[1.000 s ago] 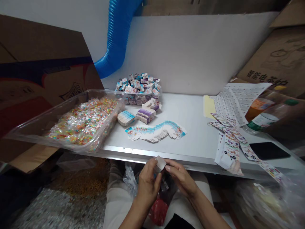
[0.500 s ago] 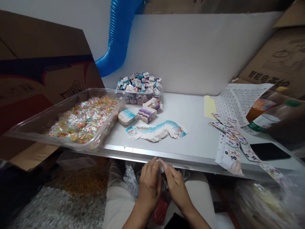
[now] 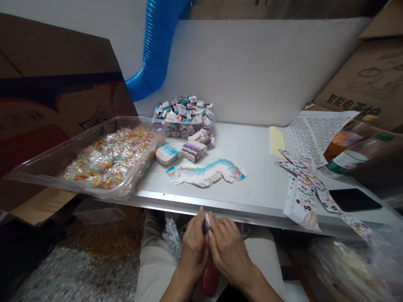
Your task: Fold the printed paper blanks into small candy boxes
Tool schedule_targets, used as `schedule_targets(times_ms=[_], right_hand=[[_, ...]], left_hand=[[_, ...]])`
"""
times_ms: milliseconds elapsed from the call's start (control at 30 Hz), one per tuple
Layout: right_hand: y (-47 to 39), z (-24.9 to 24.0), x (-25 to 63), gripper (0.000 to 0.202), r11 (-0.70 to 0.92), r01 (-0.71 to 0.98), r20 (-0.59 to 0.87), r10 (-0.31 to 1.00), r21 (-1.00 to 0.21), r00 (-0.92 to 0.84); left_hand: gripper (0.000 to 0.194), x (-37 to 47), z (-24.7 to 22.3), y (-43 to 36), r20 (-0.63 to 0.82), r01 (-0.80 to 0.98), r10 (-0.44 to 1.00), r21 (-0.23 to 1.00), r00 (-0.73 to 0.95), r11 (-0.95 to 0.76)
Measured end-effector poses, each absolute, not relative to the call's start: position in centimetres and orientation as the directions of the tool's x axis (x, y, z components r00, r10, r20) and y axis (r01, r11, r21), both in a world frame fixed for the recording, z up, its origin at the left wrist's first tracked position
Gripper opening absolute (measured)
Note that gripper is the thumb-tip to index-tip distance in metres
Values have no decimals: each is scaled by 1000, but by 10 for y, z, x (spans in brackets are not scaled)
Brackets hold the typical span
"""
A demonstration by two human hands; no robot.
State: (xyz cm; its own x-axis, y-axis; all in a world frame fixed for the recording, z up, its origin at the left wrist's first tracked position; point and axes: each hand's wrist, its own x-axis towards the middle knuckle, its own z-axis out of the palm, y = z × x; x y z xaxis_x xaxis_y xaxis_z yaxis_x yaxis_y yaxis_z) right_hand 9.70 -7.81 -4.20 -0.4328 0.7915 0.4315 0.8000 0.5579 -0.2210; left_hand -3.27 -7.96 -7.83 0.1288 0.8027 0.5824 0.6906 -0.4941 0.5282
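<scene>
Over my lap, just in front of the table edge, my left hand (image 3: 192, 243) and my right hand (image 3: 229, 245) are close together with fingers bent. Between their fingertips is a small white paper box (image 3: 207, 219), mostly hidden by the fingers. On the table beyond them lies a fanned row of flat blue-and-white paper boxes (image 3: 206, 173). Behind that row stand a blue-and-white stack (image 3: 168, 154) and a purple-and-white stack (image 3: 194, 151) of similar boxes. A red object (image 3: 210, 279) shows below my hands; its kind is unclear.
At left, a clear plastic tray (image 3: 34, 176) holds small bags of colourful pieces. A clear tub (image 3: 184, 131) at the back is heaped with small folded boxes. To the right lie sticker strips (image 3: 304, 199), printed sheets (image 3: 321, 130), a black phone (image 3: 355, 199) and a bottle (image 3: 349, 160).
My right hand has turned more palm-down and moved in closer to the left, its fingers covering more of the white box. The things on the table are unmoved.
</scene>
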Motion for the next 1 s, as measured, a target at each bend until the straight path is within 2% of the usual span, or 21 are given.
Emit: schedule_targets(times_ms=[100, 200, 267, 333, 400, 433, 500, 567, 633, 700, 833, 1000], right_hand=[[-81, -47, 98, 46, 593, 784, 488, 747, -182, -452], [-84, -50, 100, 46, 606, 770, 540, 723, -200, -430], [-81, -48, 105, 40, 619, 737, 527, 737, -272, -424], [-68, -45, 113, 30, 577, 709, 463, 798, -405, -385], [-42, -42, 125, 28, 447, 732, 388, 882, -514, -265], [-26, -42, 132, 30, 359, 774, 391, 907, -522, -158], [11, -42, 146, 35, 258, 863, 399, 914, -433, -73], [44, -43, 157, 59, 124, 939, 355, 935, -320, -2], [67, -45, 167, 68, 50, 968, 281, 959, -246, 22], [77, -46, 175, 63, 53, 977, 224, 975, -206, -6], [75, -42, 190, 53, 181, 969, 199, 969, -168, -146], [63, -28, 202, 27, 320, 932, 202, 937, -170, -285]], left_hand=[[52, -32, -77, -81, 569, 689, 812, 536, 132, -488], [50, -32, -77, -83, 592, 690, 790, 507, 158, -517], [46, -32, -79, -84, 599, 702, 780, 475, 184, -531], [41, -33, -83, -84, 561, 727, 802, 461, 206, -509], [37, -33, -89, -83, 492, 759, 842, 456, 220, -465], [35, -32, -93, -82, 453, 777, 862, 449, 228, -441], [36, -32, -97, -80, 367, 813, 901, 435, 233, -387], [48, -31, -99, -79, 288, 843, 931, 423, 223, -332], [61, -31, -96, -78, 249, 852, 943, 423, 219, -310], [59, -32, -91, -78, 228, 846, 946, 434, 231, -311], [45, -30, -86, -78, 205, 834, 950, 458, 237, -307], [36, -23, -88, -75, 281, 783, 923, 496, 264, -375]])
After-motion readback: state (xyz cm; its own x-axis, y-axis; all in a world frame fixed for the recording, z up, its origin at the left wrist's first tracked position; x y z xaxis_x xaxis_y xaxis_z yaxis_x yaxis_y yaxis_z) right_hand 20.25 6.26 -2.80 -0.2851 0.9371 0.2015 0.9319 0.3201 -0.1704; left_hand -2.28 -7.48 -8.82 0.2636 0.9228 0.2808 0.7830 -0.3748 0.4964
